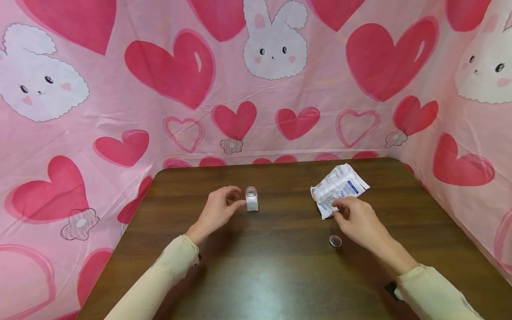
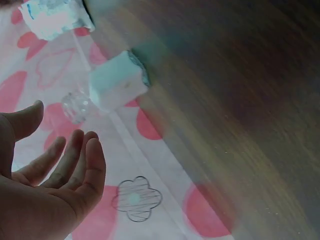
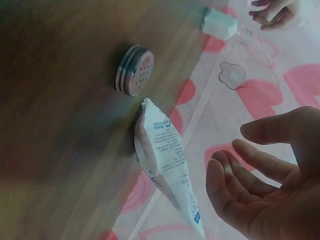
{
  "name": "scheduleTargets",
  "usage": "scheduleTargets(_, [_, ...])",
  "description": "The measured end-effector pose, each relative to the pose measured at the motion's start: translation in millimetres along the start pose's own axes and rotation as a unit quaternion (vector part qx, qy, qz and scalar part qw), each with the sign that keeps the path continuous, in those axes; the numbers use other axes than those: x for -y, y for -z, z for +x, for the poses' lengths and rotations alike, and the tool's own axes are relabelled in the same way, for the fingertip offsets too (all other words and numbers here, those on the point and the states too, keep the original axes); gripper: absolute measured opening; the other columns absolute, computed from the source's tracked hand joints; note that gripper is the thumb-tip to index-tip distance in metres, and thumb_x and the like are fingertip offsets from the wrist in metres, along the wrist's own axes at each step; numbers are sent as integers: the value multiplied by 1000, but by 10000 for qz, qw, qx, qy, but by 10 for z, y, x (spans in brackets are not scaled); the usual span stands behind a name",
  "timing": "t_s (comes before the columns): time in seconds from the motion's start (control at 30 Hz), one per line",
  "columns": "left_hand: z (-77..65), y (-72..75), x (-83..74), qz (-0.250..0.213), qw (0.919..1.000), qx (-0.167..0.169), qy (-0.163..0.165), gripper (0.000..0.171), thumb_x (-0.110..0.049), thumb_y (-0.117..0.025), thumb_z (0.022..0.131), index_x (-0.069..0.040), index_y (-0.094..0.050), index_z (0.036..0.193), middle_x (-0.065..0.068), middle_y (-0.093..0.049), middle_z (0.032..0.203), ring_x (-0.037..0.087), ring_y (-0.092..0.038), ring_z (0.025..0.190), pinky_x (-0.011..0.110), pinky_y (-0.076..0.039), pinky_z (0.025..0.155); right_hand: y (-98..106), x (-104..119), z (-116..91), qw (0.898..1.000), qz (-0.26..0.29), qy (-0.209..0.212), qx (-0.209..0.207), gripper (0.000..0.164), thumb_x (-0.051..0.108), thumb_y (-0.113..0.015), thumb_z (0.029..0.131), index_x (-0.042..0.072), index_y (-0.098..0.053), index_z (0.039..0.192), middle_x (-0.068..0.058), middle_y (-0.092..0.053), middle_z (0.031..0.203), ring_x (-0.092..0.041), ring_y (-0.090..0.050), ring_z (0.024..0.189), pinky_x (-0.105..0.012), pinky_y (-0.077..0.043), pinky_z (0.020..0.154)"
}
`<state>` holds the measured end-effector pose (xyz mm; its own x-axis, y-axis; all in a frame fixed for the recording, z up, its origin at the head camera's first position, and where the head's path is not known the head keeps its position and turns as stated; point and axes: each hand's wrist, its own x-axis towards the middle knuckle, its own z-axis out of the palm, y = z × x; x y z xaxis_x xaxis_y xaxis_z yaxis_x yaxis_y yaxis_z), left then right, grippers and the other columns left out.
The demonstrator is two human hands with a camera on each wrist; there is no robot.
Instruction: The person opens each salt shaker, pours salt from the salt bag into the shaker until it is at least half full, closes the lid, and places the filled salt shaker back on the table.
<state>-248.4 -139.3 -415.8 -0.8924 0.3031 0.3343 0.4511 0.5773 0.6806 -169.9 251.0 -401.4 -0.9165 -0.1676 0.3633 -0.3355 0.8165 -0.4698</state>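
Note:
A small clear glass shaker jar (image 1: 252, 201) stands upright on the table, partly filled with white powder and without its cap. Just left of it is my left hand (image 1: 222, 205), fingers loosely bent; the left wrist view shows a gap between hand and jar. A white printed packet (image 1: 340, 189) with blue print lies at the back right. Over its near edge hovers my right hand (image 1: 357, 218), its fingers relaxed and apart from the packet (image 3: 162, 155) in the right wrist view. Nearer me, the perforated metal shaker cap (image 1: 335, 242) lies on the table, holes up.
The dark wooden table (image 1: 256, 275) carries these things. Pink cloth (image 1: 248, 89) with hearts and rabbits hangs behind the table and along both sides.

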Motion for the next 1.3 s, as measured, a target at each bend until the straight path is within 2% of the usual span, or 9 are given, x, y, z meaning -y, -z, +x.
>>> scheduleTargets(0.2, [112, -22, 86, 13, 9995, 242, 189, 45, -15, -87, 89, 1, -69, 127, 21, -72, 116, 34, -69, 104, 49, -56, 93, -32, 23, -70, 9996, 122, -121, 226, 25, 1, -75, 90, -5, -74, 114, -15, -74, 103, -20, -66, 79, -42, -55, 70])
scheduleTargets(0.37, [203, -73, 98, -88, 9986, 489, 192, 52, -12, -88, 88, 5, -65, 132, 23, -71, 121, 39, -68, 113, 54, -54, 97, -63, 8, -123, 9989, 50, -195, 428, 27, 3, -76, 89, -4, -73, 115, -17, -73, 110, -22, -69, 83, -47, -57, 74])
scheduleTargets(0.53, [273, -152, 137, -91, 9982, 583, 125, 53, -11, -89, 86, 4, -65, 131, 20, -71, 123, 37, -69, 112, 53, -52, 99, -106, -21, -172, 9973, -229, -111, 688, 29, 9, -81, 88, 0, -74, 114, -13, -72, 111, -28, -69, 92, -53, -56, 78])
scheduleTargets(0.73, [353, -230, 184, -110, 9959, 799, 401, 57, -16, -88, 88, 2, -64, 136, 17, -69, 130, 33, -68, 117, 49, -51, 103, -173, -21, -232, 9951, -329, -10, 935, 36, 15, -85, 87, -5, -73, 115, -16, -71, 110, -32, -69, 96, -56, -56, 83])
scheduleTargets(0.93, [392, -269, 206, -151, 9950, 877, 465, 54, -15, -89, 87, 2, -65, 133, 15, -72, 123, 30, -69, 112, 47, -52, 100, -205, -1, -272, 9918, -465, -201, 1170, 43, 23, -87, 86, -1, -73, 119, -15, -70, 114, -36, -69, 102, -60, -55, 83])
scheduleTargets(1.07, [387, -285, 207, -228, 9936, 973, 522, 51, -13, -89, 87, 1, -67, 131, 13, -73, 117, 27, -69, 106, 46, -54, 97, -200, 0, -278, 9893, -594, -296, 1301, 45, 25, -89, 84, 1, -74, 118, -13, -69, 112, -35, -68, 98, -60, -55, 80])
scheduleTargets(1.3, [385, -314, 208, -298, 9929, 1001, 575, 55, -13, -88, 87, 2, -64, 135, 15, -71, 119, 28, -68, 107, 47, -53, 98, -215, -42, -284, 9867, -599, -288, 1485, 43, 25, -91, 82, 1, -74, 113, -10, -67, 105, -29, -66, 90, -57, -55, 78])
